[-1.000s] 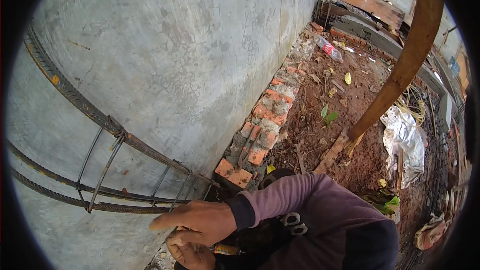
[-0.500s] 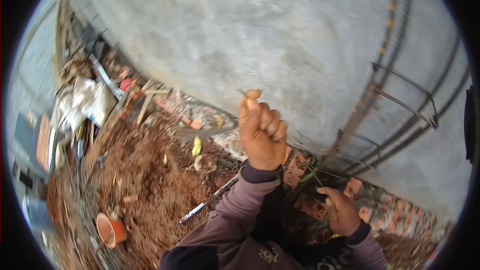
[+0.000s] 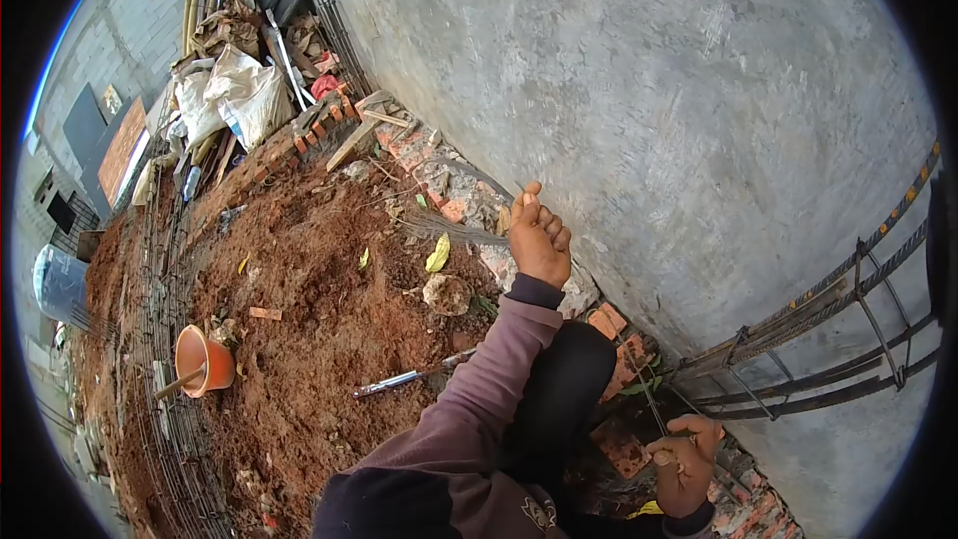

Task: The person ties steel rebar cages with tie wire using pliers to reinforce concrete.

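My left hand [image 3: 540,243] is raised near the grey wall [image 3: 639,120], thumb and forefinger pinched on a thin piece of wire [image 3: 519,186] whose dark tip sticks out. Behind that hand, a bundle of thin wires [image 3: 454,231] lies over the dirt. Lower right, my right hand [image 3: 687,464] has its fingers curled around a thin metal rod [image 3: 655,409] that points up and away towards the brick footing. Just beyond it, a rebar cage [image 3: 773,339] with square stirrups leans out along the wall.
Red dirt [image 3: 309,269] spreads to the left, with a metal tube [image 3: 389,383] lying on it. An orange bucket [image 3: 207,364] with a wooden handle in it stands beside long rebar lengths [image 3: 160,269]. White sacks [image 3: 244,95] and timber are piled farther back. Broken bricks [image 3: 621,449] lie near my knee.
The view has swung right, so the bucket and rebar cage sit differently in it. My left hand keeps its pinch; my right hand appears lower, still gripping the thin rod.
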Available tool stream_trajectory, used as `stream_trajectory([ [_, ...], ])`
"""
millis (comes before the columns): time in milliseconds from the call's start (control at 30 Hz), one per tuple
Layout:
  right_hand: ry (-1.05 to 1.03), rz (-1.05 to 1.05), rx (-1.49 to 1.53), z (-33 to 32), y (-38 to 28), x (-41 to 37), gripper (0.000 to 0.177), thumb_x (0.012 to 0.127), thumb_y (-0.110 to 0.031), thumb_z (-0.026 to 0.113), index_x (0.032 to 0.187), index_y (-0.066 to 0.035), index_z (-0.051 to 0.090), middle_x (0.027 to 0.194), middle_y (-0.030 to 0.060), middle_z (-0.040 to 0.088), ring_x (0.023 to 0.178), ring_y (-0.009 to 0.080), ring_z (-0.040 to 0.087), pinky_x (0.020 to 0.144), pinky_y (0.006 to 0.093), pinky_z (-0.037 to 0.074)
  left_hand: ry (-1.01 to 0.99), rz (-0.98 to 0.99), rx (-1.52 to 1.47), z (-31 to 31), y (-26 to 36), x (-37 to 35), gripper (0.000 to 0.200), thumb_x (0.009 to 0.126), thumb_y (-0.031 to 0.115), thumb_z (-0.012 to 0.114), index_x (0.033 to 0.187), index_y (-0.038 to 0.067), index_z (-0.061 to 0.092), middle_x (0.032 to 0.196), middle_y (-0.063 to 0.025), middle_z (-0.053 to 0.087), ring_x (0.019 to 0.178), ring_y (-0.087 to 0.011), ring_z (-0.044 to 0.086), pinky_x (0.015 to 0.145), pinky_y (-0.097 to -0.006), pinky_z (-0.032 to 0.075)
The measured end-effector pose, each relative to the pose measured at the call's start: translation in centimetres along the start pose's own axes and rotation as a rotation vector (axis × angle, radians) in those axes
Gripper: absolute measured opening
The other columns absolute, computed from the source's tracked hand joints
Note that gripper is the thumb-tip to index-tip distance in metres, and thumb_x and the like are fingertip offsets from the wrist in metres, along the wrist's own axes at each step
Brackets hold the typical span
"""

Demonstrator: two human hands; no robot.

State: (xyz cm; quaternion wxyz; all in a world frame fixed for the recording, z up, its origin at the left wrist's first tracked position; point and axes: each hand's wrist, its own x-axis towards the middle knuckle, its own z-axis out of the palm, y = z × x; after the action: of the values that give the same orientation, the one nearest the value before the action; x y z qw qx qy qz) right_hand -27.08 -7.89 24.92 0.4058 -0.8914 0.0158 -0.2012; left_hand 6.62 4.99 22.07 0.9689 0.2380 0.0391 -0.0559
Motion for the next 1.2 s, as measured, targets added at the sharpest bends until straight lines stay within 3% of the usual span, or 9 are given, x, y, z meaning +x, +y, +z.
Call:
stream_trajectory([
  [167,-0.127,0.34,0.314,1.5,0.2,-0.3,0.05,0.101,-0.039,0.051,0.075,-0.001,0.069,0.066,0.0073,0.061,0.069,0.0214,0.055,0.089,0.0417,0.045,0.089,0.054,0.065,-2.5,-0.3,2.4,0.018,0.107,0.023,0.043,0.117,0.012,0.054,0.062,0.0077,0.025,0.047,-0.0049,0.021,0.041,-0.0224,0.02],
  [467,0.02,-0.014,-0.053,1.5,0.4,-0.9,0.034,0.097,-0.027,0.061,0.076,-0.002,0.07,0.089,0.0086,0.065,0.102,0.0259,0.053,0.093,0.0451,0.043,0.151,0.16,0.197,-2.6,-0.4,3.2,0.018,0.107,0.024,0.044,0.111,0.011,0.057,0.061,0.0082,0.025,0.046,-0.0046,0.02,0.04,-0.0232,0.019],
  [567,0.057,0.18,0.01,2.1,1.1,-1.4,0.032,0.097,-0.023,0.06,0.076,-0.001,0.071,0.089,0.0078,0.065,0.109,0.0259,0.05,0.091,0.0433,0.044,0.104,0.182,0.181,-3.6,-0.1,2.8,0.017,0.106,0.023,0.045,0.111,0.011,0.056,0.063,0.0076,0.029,0.047,-0.0042,0.023,0.04,-0.0228,0.02],
  [700,-0.068,0.627,0.502,2.8,2.2,-2.0,0.029,0.096,-0.015,0.062,0.074,0.004,0.069,0.08,0.0096,0.066,0.081,0.0189,0.06,0.074,0.0332,0.049,0.012,0.199,0.138,-3.2,0.3,2.0,0.016,0.106,0.022,0.045,0.111,0.011,0.056,0.064,0.0072,0.03,0.048,-0.004,0.023,0.04,-0.0221,0.02],
  [800,-0.109,0.504,0.439,2.3,1.9,-2.2,0.036,0.099,-0.019,0.058,0.074,0.005,0.066,0.077,0.0102,0.068,0.061,0.0129,0.058,0.062,0.0292,0.049,0.007,0.2,0.15,-1.5,0.3,1.7,0.015,0.106,0.022,0.045,0.111,0.012,0.055,0.061,0.0083,0.026,0.047,-0.0041,0.019,0.039,-0.0219,0.018],
  [900,-0.064,0.461,0.376,2.0,1.5,-2.9,0.029,0.095,-0.009,0.062,0.069,0.004,0.064,0.069,0.0076,0.067,0.07,0.0139,0.062,0.066,0.0304,0.049,-0.089,0.168,0.118,-0.8,0.0,1.3,0.016,0.106,0.02,0.045,0.114,0.011,0.055,0.062,0.0077,0.026,0.048,-0.0037,0.019,0.039,-0.0216,0.019],
  [1033,0.078,0.706,0.619,0.8,1.8,-3.8,0.009,0.092,-0.007,0.064,0.096,0.002,0.062,0.075,0.0101,0.068,0.072,0.0175,0.066,0.063,0.0338,0.05,-0.2,0.035,-0.095,-0.5,-0.1,1.3,0.016,0.105,0.02,0.048,0.117,0.011,0.054,0.062,0.0077,0.026,0.048,-0.0039,0.02,0.039,-0.0221,0.019],
  [1100,0.195,0.731,0.744,0.2,1.1,-2.6,0.024,0.092,-0.007,0.063,0.116,-0.001,0.059,0.079,0.0127,0.069,0.072,0.022,0.068,0.063,0.0371,0.051,-0.213,0.034,-0.105,0.4,0.0,0.3,0.017,0.104,0.019,0.049,0.119,0.011,0.054,0.06,0.008,0.027,0.048,-0.0041,0.021,0.039,-0.0223,0.02],
  [1200,-0.293,0.498,0.184,-1.7,2.3,-2.5,0.044,0.095,-0.011,0.058,0.137,-0.006,0.047,0.09,0.0172,0.07,0.079,0.0294,0.07,0.069,0.0422,0.053,-0.374,0.055,-0.108,1.0,-0.5,-0.7,0.02,0.104,0.02,0.051,0.12,0.01,0.055,0.058,0.0085,0.027,0.047,-0.0041,0.021,0.038,-0.0227,0.021],
])
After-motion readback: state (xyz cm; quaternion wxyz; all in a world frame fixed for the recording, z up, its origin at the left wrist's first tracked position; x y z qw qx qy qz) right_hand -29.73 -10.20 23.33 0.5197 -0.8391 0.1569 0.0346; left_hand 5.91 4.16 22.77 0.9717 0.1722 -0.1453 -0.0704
